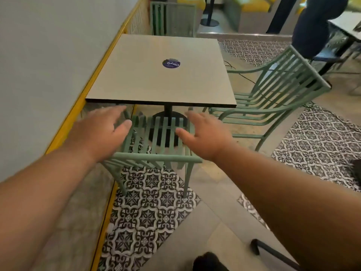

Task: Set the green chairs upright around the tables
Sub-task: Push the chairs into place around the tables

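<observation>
Beige square counter (156, 81) is standing against the wall. Green stacked chairs (277, 89) are leaning, tilted, just off its right side. Another green chair (156, 158) is standing upright at the counter's near edge, its seat partly underneath. Left grip (99, 133) and right grip (207, 137) are reaching over that seat, fingers spread wide, holding nothing. Purple round sticker (171, 63) is sitting mid-counter.

Both bare forearms extended forward, converging toward frame centre. Left hand (103, 132): palm down, fingers straight, loosely spread, thumb pointing inward. Right hand (203, 135): palm down, fingers straight, thumb pointing inward. Both hands flat, uncurled.
</observation>
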`<move>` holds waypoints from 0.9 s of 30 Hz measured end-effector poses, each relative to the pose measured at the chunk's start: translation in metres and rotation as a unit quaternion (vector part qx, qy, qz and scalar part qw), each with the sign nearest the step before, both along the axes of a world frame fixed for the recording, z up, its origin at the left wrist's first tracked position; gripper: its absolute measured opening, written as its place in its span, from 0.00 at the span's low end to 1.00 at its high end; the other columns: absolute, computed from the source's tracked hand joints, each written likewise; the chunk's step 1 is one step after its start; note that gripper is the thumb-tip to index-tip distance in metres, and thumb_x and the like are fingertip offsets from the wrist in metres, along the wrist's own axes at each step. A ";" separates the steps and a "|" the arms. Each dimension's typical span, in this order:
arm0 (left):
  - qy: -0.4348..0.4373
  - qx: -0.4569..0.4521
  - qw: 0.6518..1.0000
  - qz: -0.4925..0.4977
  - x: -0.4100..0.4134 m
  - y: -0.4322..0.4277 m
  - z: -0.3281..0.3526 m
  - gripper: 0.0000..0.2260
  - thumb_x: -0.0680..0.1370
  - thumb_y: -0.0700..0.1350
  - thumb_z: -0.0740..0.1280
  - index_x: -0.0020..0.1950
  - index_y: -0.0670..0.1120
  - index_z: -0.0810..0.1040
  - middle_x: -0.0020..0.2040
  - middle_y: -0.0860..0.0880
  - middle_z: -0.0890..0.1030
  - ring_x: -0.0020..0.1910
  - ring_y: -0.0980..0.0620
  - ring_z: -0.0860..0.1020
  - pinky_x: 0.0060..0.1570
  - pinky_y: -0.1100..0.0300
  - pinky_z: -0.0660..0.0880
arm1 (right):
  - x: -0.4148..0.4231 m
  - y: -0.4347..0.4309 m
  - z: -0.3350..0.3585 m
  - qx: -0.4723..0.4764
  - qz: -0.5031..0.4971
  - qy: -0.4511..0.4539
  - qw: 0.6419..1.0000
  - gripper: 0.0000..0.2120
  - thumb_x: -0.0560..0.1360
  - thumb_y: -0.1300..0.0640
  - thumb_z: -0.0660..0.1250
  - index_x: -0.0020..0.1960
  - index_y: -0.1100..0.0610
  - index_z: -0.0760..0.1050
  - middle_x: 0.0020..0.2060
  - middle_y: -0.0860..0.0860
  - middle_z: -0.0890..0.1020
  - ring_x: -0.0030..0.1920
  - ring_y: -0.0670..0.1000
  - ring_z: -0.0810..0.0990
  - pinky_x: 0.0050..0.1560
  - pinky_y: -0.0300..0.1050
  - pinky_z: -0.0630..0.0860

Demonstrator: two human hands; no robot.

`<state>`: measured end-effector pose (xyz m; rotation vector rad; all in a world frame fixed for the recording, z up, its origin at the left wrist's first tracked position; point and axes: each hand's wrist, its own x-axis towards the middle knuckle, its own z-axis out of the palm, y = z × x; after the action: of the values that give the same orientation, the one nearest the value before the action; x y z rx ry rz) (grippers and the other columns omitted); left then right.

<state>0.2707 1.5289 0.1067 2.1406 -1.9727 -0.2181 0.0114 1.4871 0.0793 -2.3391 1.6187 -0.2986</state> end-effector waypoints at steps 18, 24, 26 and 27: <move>-0.045 0.048 0.967 -0.245 -0.176 -0.046 -0.026 0.27 0.82 0.61 0.57 0.79 0.53 0.64 0.75 0.50 0.72 0.73 0.46 0.70 0.70 0.39 0.69 | -0.171 0.072 -0.001 0.060 -0.154 0.034 0.986 0.36 0.78 0.30 0.58 0.75 0.54 0.69 0.67 0.54 0.79 0.66 0.56 0.77 0.66 0.55 0.75; -0.057 0.062 0.953 -0.292 -0.267 -0.092 -0.043 0.27 0.80 0.61 0.57 0.78 0.52 0.67 0.73 0.50 0.75 0.71 0.47 0.72 0.66 0.40 0.73 | -0.262 0.042 -0.007 0.079 -0.178 0.040 0.980 0.39 0.78 0.30 0.58 0.79 0.54 0.65 0.71 0.54 0.76 0.71 0.56 0.73 0.70 0.54 0.71; -0.049 0.058 0.953 -0.295 -0.295 -0.110 -0.045 0.27 0.80 0.61 0.58 0.77 0.52 0.68 0.73 0.50 0.75 0.71 0.47 0.72 0.65 0.42 0.73 | -0.292 0.029 -0.006 0.082 -0.190 0.045 0.977 0.40 0.77 0.29 0.57 0.79 0.54 0.64 0.71 0.53 0.76 0.70 0.56 0.74 0.70 0.55 0.72; -0.045 0.056 0.952 -0.299 -0.310 -0.119 -0.045 0.26 0.80 0.60 0.59 0.77 0.52 0.68 0.72 0.50 0.75 0.71 0.47 0.72 0.65 0.43 0.73 | -0.307 0.022 -0.005 0.082 -0.200 0.049 0.975 0.40 0.76 0.28 0.56 0.78 0.53 0.65 0.70 0.53 0.77 0.69 0.57 0.75 0.69 0.56 0.73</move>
<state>-0.0392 1.4095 0.0621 1.5663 -2.6734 -0.3388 -0.2951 1.5092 0.0743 -1.9235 2.0726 -0.1244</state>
